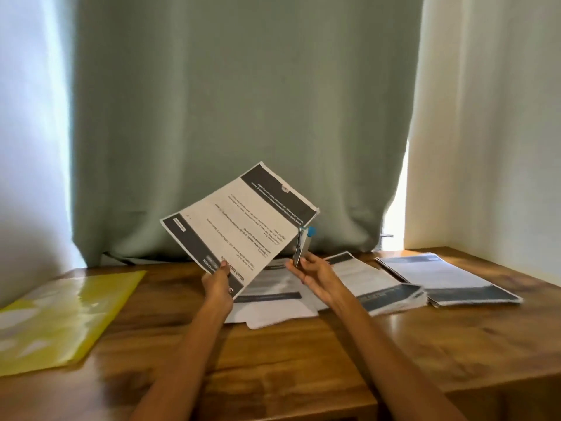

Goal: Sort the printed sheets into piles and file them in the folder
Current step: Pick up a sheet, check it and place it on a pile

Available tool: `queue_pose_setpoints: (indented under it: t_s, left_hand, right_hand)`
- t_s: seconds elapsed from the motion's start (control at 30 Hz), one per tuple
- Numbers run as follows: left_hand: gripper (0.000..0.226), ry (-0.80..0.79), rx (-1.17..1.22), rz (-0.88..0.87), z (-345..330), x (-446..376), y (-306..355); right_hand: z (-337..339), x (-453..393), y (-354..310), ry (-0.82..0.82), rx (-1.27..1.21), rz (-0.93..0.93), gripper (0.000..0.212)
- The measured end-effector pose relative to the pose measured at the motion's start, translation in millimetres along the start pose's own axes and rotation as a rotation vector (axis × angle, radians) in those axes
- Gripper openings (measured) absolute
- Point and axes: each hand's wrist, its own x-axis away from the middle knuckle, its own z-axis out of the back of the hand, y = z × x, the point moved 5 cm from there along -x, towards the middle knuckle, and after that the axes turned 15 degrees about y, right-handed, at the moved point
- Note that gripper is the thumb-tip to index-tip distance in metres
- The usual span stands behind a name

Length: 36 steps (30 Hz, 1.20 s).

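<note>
— Holding up what, above the wooden desk (273, 354)?

— A printed sheet (239, 226), tilted, its lower edge pinched by the left hand (217, 284); the right hand (315, 276) grips a stapler (302, 246) at the sheet's edge.

— And on the desk?

— Loose sheets (273, 305) under the hands, two piles (449, 281) right of them, a yellow folder (57, 317) far left.

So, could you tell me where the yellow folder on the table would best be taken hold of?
I'd take the yellow folder by its near right corner, coming in from the right. It lies flat on the table at the left with that edge bare and nothing resting on it. Both hands are busy, though: the left hand holds the raised sheets, the right hand a stapler.
</note>
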Motion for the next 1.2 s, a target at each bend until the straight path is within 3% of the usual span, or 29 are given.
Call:
queue_pose_setpoints:
  t_s: [0.27, 0.6, 1.2]
  left_hand:
    - [0.029, -0.015, 0.161, 0.031, 11, -43, 22]
    - [0.030, -0.040, 0.217, 0.058, 12, -52, 7]
    - [0.019, -0.072, 0.294, 0.183, 9, -45, -7]
  right_hand:
    - [-44, -13, 51, -0.149, 0.532, -0.100, 0.026]
    - [-47, 2, 104, -0.312, 0.528, -0.350, 0.021]
    - [-54, 13, 98, -0.277, 0.574, -0.260, 0.023]
